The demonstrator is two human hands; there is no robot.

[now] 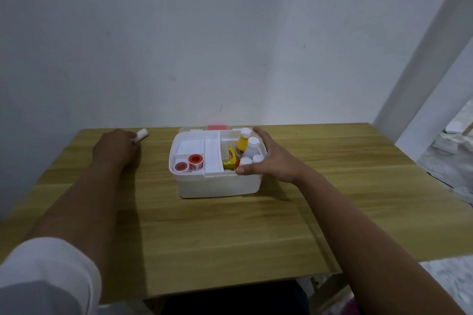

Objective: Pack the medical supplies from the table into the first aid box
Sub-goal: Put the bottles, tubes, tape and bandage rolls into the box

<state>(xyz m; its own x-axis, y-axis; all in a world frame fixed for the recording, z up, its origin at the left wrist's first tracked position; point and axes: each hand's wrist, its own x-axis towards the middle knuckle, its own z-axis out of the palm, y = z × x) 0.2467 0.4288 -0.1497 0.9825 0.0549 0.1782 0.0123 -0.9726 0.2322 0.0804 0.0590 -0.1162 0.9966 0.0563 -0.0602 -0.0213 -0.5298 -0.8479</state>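
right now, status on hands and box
Left hand touches white roll, grip hidden. Right hand holds open first aid box. Nothing between roll and box.

first aid box (pixel 217 184) mid table (pixel 230 238), bottles (pixel 242 144) in its right compartment, bandage roll (pixel 142 134) to its left

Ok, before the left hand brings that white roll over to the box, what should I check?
1. Left hand on white roll: touches its near end; firm grip cannot tell.
2. First aid box open: ok.
3. Right hand holds the box's right end, thumb on the front rim: ok.
4. Room in box: tray compartment behind the red tape rolls looks free: ok.
5. Right section crowded with bottles: not ok for the roll.
6. Table between roll and box bare: ok.
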